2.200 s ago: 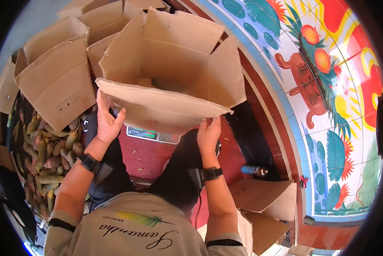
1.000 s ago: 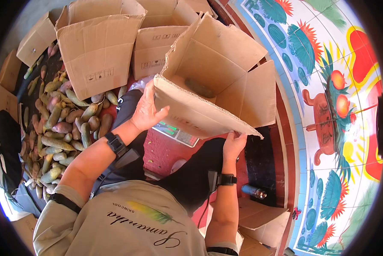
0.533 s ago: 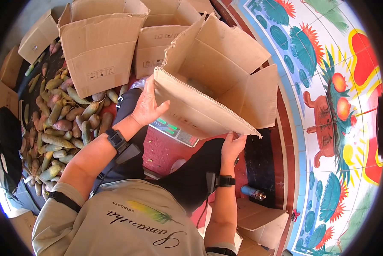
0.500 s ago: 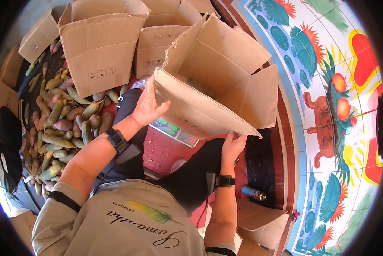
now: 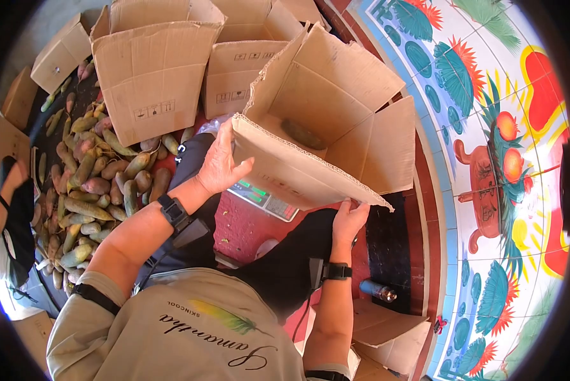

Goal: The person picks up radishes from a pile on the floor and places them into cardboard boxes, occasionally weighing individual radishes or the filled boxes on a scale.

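An open cardboard box [image 5: 278, 174] stands in front of me, its near flap tipped toward me. Inside lies one long dark green radish [image 5: 303, 134]. My left hand [image 5: 220, 164] holds the flap's left corner, with the thumb spread over its outer face and the fingers along the edge. At the flap's right corner, my right hand [image 5: 349, 221] pinches the lower edge. A digital scale [image 5: 275, 204] with green displays shows below the box; whether the box rests on it is hidden.
A heap of green and reddish radishes [image 5: 94, 184] covers the floor at left. More cardboard boxes [image 5: 151, 76] stand behind it and ahead. Another person's arm [image 5: 5, 197] shows at far left. A bottle [image 5: 378, 290] lies at right, near the painted tile wall [image 5: 437, 190].
The near flap has tipped slightly toward me, so the radish inside shows more clearly. Both hands keep their hold. Another person's arm has come into view at far left.
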